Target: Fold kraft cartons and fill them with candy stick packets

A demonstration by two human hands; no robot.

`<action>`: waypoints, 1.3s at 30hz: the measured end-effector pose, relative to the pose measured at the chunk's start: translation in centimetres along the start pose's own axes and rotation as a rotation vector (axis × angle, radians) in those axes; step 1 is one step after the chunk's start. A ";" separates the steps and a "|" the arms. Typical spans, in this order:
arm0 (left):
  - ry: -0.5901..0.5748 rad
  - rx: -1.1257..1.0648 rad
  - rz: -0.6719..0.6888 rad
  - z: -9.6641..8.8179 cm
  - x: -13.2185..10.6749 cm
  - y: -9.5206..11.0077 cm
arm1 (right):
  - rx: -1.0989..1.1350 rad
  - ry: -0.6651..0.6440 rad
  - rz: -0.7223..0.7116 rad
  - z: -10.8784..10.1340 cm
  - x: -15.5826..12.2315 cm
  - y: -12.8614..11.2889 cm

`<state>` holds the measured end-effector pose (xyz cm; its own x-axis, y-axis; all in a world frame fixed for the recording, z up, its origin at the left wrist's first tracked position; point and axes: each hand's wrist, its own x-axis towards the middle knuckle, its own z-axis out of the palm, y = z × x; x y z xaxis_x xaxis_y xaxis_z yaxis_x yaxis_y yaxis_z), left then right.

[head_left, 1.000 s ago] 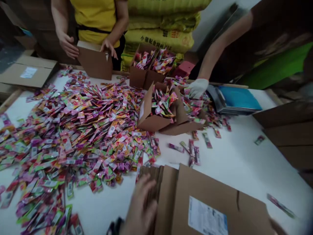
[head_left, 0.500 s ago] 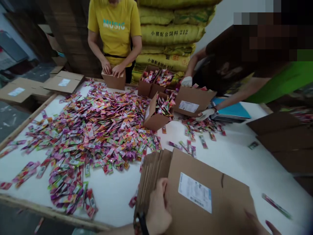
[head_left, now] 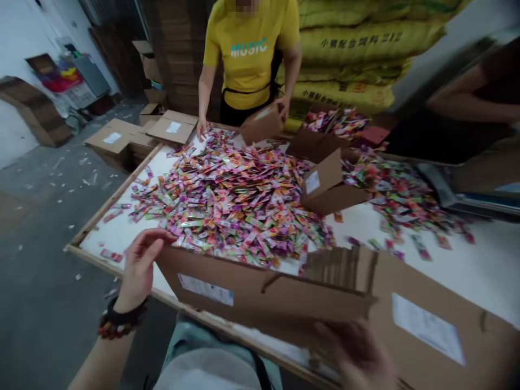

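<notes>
Head view: left fingers grasp a flat-sided brown cardboard carton; right fingers blur near its opposite end, grip unclear; supporting both ends evenly seems best.

Hands at both ends of flat labelled carton, right one blurred; packet heap beyond; yellow-shirted co-worker opposite.

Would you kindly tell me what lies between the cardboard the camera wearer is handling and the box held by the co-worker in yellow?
In the head view, a heap of colourful packets lies between the cardboard and the box.
</notes>
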<state>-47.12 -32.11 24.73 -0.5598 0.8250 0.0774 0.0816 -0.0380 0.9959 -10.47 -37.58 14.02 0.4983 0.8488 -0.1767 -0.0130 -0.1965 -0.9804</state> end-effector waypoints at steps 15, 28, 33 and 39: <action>-0.381 0.653 -0.113 -20.1 11.0 -2.5 | 0.091 0.061 -0.052 26.0 -13.9 -2.0; -0.604 0.887 0.314 -19.4 10.2 -11.8 | -0.456 -0.542 -0.047 31.1 -17.8 8.9; -0.601 1.158 0.538 -17.4 10.4 -11.9 | -0.343 -0.580 -0.025 29.9 -12.8 5.2; -0.479 1.401 0.542 -9.7 9.2 -11.1 | -0.643 -1.207 -0.354 26.9 -9.5 -4.2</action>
<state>-61.14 -29.58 14.79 0.0687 0.9922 0.1044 0.9976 -0.0694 0.0030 -38.46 -31.58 17.46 -0.6503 0.7275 -0.2187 0.5098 0.2045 -0.8357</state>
